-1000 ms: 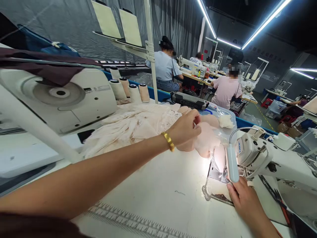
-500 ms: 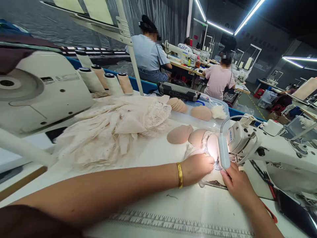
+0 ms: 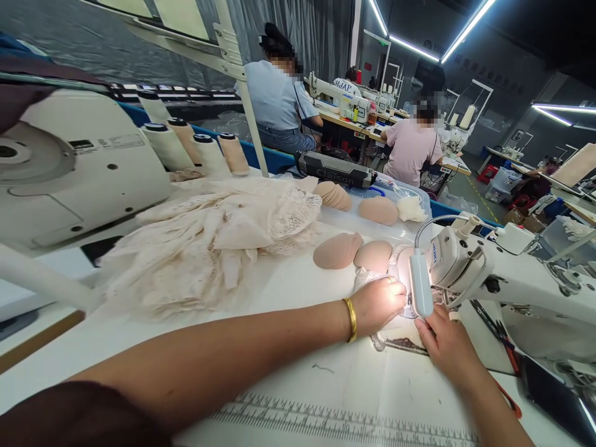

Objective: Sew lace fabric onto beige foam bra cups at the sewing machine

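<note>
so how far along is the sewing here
Done: cannot tell; no clearly finished pieces show. In hand: the left hand and right hand press a lace piece with a foam cup under the sewing machine by its lamp. Left: a lace pile and loose cups further back look unsewn.

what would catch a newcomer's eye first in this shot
The bright pool of lamp light at the needle of the white sewing machine, right of centre, where the left hand and right hand press pale fabric flat. Next, the gold bangle on the left wrist. Then the heap of cream lace to the left, with two tan foam cups lying beside it on the table.
</note>
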Available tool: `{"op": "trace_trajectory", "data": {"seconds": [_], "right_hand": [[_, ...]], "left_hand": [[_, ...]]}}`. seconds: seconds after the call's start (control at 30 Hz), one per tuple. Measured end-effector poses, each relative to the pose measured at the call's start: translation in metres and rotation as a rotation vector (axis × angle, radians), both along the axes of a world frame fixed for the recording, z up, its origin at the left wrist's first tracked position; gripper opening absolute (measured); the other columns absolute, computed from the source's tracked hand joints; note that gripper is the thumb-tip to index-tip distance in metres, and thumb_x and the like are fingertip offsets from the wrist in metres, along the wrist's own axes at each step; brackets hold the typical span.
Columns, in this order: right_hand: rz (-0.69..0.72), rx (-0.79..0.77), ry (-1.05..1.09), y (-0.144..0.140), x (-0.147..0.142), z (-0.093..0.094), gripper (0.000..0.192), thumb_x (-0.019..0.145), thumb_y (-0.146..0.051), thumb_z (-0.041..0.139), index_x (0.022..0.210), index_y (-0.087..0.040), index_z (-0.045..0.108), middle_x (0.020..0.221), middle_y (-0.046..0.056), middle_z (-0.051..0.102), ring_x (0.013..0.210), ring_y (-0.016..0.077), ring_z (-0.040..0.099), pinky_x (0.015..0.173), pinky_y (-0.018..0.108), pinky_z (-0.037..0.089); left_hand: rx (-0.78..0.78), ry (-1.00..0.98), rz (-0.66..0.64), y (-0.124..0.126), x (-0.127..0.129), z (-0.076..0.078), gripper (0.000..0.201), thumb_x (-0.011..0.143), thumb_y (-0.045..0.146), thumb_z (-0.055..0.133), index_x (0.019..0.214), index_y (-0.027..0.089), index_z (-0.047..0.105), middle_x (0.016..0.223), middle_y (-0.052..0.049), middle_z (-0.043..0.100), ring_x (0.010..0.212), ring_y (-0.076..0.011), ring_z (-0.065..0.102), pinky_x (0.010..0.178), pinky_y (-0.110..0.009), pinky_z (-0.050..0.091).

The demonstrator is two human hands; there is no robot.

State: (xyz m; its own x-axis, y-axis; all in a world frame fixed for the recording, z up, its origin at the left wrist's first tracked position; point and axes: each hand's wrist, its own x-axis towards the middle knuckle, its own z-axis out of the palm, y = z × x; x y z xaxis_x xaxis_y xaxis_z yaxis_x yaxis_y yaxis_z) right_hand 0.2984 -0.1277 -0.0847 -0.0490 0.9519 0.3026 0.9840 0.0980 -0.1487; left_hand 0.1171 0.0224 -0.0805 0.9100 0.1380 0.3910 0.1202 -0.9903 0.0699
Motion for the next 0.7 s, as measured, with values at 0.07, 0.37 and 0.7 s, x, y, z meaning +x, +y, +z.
{"op": "trace_trajectory", "data": {"seconds": [0.07,0.37,0.7], "right_hand": [[0.005,0.003,0.004,0.0,0.0,0.001,0.029,0.105,-0.032,0.039,0.117,-0.026,0.064,0.094,0.005,0.072,0.086,0.0237,0.066,0.065,0.031,0.049],[0.04,0.015,0.024,0.002,-0.002,0.005,0.028,0.105,-0.029,0.038,0.111,-0.025,0.064,0.099,0.006,0.073,0.088,0.0226,0.068,0.068,0.031,0.053],[0.053,0.122,-0.032,-0.002,0.002,-0.013,0.03,0.105,-0.031,0.038,0.113,-0.026,0.066,0.103,0.008,0.074,0.085,0.0216,0.071,0.067,0.03,0.054]], "left_hand": [[-0.006,0.014,0.031,0.001,0.0,0.004,0.015,0.095,0.021,0.054,0.086,0.016,0.065,0.102,-0.011,0.067,0.094,-0.0241,0.058,0.088,-0.038,0.05],[-0.003,0.054,0.121,0.0,-0.002,0.009,0.019,0.092,0.031,0.064,0.1,0.015,0.068,0.1,-0.009,0.07,0.095,-0.0289,0.063,0.079,-0.043,0.048],[-0.061,0.323,0.083,-0.029,-0.086,0.035,0.013,0.073,0.005,0.066,0.076,0.016,0.059,0.089,-0.004,0.067,0.08,-0.0209,0.063,0.065,-0.034,0.043]]}}
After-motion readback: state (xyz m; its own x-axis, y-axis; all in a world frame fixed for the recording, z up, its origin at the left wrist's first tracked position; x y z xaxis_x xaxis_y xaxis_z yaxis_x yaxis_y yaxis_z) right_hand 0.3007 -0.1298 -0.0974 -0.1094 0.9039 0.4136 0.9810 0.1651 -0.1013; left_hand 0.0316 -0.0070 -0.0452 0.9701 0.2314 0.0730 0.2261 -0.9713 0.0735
